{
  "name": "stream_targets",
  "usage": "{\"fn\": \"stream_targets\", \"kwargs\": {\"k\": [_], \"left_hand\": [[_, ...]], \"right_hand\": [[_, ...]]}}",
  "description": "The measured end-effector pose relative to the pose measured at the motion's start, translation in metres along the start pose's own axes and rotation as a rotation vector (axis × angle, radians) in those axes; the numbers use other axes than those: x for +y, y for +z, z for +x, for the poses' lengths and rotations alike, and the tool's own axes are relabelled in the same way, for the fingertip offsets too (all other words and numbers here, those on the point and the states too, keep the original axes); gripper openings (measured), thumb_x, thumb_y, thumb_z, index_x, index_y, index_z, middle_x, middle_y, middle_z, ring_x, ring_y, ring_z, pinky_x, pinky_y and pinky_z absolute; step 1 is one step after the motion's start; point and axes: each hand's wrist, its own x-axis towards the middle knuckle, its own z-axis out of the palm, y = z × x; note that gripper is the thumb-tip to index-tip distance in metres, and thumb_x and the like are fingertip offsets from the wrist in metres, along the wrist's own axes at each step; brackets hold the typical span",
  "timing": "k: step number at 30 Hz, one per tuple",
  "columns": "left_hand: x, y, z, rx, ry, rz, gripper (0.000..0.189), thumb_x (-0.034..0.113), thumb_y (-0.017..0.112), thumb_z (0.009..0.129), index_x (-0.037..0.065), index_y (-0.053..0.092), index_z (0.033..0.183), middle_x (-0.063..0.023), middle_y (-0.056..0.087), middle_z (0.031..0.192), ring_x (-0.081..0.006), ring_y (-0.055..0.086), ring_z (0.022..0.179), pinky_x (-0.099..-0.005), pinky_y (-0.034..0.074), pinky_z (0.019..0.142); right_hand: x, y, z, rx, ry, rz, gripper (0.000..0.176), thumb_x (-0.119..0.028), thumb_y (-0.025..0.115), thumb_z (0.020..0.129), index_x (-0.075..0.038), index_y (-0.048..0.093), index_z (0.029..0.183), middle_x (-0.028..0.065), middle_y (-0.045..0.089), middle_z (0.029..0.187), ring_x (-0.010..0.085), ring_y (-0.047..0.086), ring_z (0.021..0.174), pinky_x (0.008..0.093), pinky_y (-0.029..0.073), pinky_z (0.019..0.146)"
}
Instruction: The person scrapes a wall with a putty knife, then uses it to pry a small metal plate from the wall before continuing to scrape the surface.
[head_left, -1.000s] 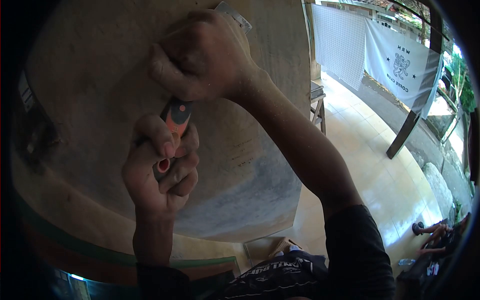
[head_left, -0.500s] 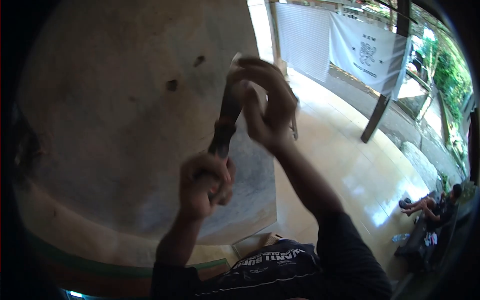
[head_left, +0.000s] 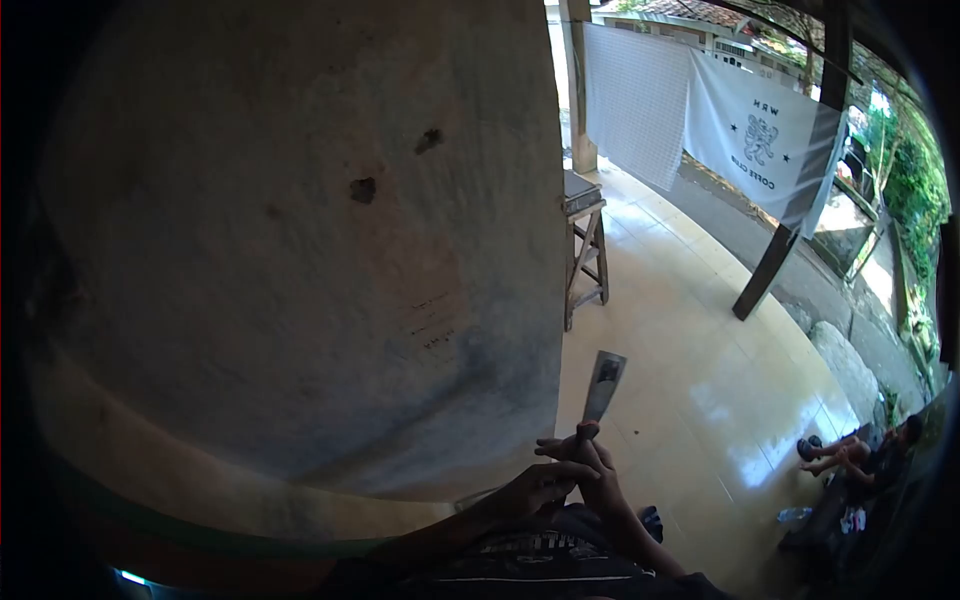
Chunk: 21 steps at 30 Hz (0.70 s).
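Note:
A putty knife (head_left: pixel 605 386) with a flat metal blade points upward in front of my body, low in the view. My right hand (head_left: pixel 603 488) is closed about the upper handle, just under the blade, with some fingertips sticking out to the left. My left hand (head_left: pixel 532 492) comes in from the left, its fingers bent against the right hand and around the lower handle. Most of the handle is hidden by the two hands. The blade stands apart from the wall, over the tiled floor.
A grey plastered wall (head_left: pixel 300 300) with dark pits fills the left side. A wooden stand (head_left: pixel 587 255) is beyond its edge. Shiny tiles (head_left: pixel 680 350) extend right, towards a hanging banner (head_left: pixel 755 130) and a slanted post (head_left: pixel 766 272). Another person (head_left: pixel 880 455) sits at lower right.
Both hands have moved down, away from the upper wall, bringing the putty knife low and to the right. My right hand has left the blade and is now at the handle.

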Motion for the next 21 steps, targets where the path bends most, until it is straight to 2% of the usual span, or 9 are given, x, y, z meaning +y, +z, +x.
{"fn": "stream_targets", "kwargs": {"k": [2, 3, 5, 6, 8, 12, 14, 19, 21], "left_hand": [[0.037, -0.01, 0.005, -0.145, 0.0, 0.268, 0.037, 0.003, 0.052, 0.091, 0.009, 0.054, 0.128, -0.0039, 0.064, 0.097, -0.0129, 0.061, 0.078, -0.0257, 0.048, 0.071], [0.057, -0.016, 0.006, -0.137, 0.007, 0.277, 0.037, 0.003, 0.052, 0.091, 0.009, 0.054, 0.128, -0.0039, 0.064, 0.097, -0.0129, 0.061, 0.078, -0.0257, 0.048, 0.071], [0.093, -0.024, 0.007, -0.095, 0.095, 0.519, 0.035, 0.002, 0.053, 0.089, 0.011, 0.058, 0.122, -0.0103, 0.057, 0.078, -0.0171, 0.059, 0.069, -0.0312, 0.049, 0.069], [0.116, -0.025, 0.008, -0.087, 0.096, 0.526, 0.035, 0.002, 0.053, 0.089, 0.011, 0.058, 0.122, -0.0103, 0.057, 0.078, -0.0171, 0.059, 0.069, -0.0312, 0.049, 0.069], [0.162, -0.025, 0.015, -0.076, 0.166, 0.888, 0.032, 0.001, 0.057, 0.085, 0.008, 0.059, 0.117, -0.0097, 0.057, 0.081, -0.0215, 0.059, 0.066, -0.0322, 0.051, 0.07], [0.209, -0.028, 0.067, 0.043, 0.967, 1.41, 0.03, 0.011, 0.066, 0.075, 0.003, 0.061, 0.104, -0.0074, 0.057, 0.091, -0.0206, 0.06, 0.078, -0.0368, 0.05, 0.08], [0.218, -0.043, 0.099, 0.028, 1.176, 1.624, 0.025, 0.019, 0.066, 0.074, 0.005, 0.062, 0.095, -0.0074, 0.059, 0.088, -0.019, 0.059, 0.084, -0.0397, 0.046, 0.085], [0.256, -0.082, 0.129, -0.052, 1.088, 1.764, 0.017, 0.022, 0.067, 0.069, 0.008, 0.059, 0.076, -0.0039, 0.058, 0.073, -0.0163, 0.058, 0.073, -0.0371, 0.045, 0.081], [0.265, -0.084, 0.129, -0.125, 1.008, 1.811, 0.016, 0.022, 0.067, 0.068, 0.009, 0.058, 0.07, -0.0026, 0.056, 0.067, -0.0158, 0.057, 0.068, -0.0354, 0.045, 0.079]], "right_hand": [[-0.008, -0.002, 0.011, 0.105, -0.15, -0.033, 0.043, -0.036, 0.034, 0.1, 0.004, 0.05, 0.103, 0.0188, 0.062, 0.094, 0.0246, 0.063, 0.086, 0.0362, 0.049, 0.083], [-0.01, -0.008, 0.017, 0.082, -0.254, -0.081, 0.04, -0.035, 0.037, 0.099, 0.003, 0.049, 0.101, 0.0116, 0.06, 0.081, 0.0189, 0.061, 0.074, 0.0323, 0.051, 0.074], [-0.031, -0.011, 0.022, 0.176, -0.149, -0.095, 0.033, -0.031, 0.038, 0.099, 0.001, 0.048, 0.1, 0.0065, 0.055, 0.073, 0.0133, 0.058, 0.065, 0.0269, 0.049, 0.062], [-0.045, -0.01, 0.026, 0.143, -0.117, -0.147, 0.029, -0.025, 0.042, 0.098, 0.001, 0.046, 0.109, 0.0031, 0.052, 0.072, 0.0078, 0.053, 0.064, 0.0217, 0.043, 0.055], [-0.073, 0.001, 0.034, 0.089, -0.106, -0.272, 0.029, -0.023, 0.044, 0.097, 0.002, 0.046, 0.113, 0.0023, 0.052, 0.073, 0.0067, 0.051, 0.063, 0.021, 0.042, 0.055], [-0.099, 0.02, 0.056, -0.033, -0.266, -0.387, 0.035, -0.014, 0.051, 0.093, 0.004, 0.045, 0.122, 0.0001, 0.053, 0.075, 0.0042, 0.047, 0.062, 0.0196, 0.04, 0.055], [-0.096, 0.008, 0.073, -0.198, -0.424, -0.465, 0.046, -0.013, 0.051, 0.092, 0.008, 0.038, 0.13, -0.0001, 0.052, 0.068, 0.004, 0.044, 0.053, 0.0194, 0.037, 0.05], [-0.103, 0.056, 0.109, -0.272, -0.475, -0.01, 0.067, -0.021, 0.047, 0.095, 0.009, 0.011, 0.143, -0.0019, 0.04, 0.061, 0.0044, 0.034, 0.046, 0.019, 0.028, 0.043], [-0.107, 0.066, 0.106, -0.335, -0.305, 0.133, 0.063, -0.019, 0.046, 0.095, 0.009, 0.014, 0.142, -0.0015, 0.038, 0.062, 0.0043, 0.034, 0.047, 0.0186, 0.027, 0.043]]}}
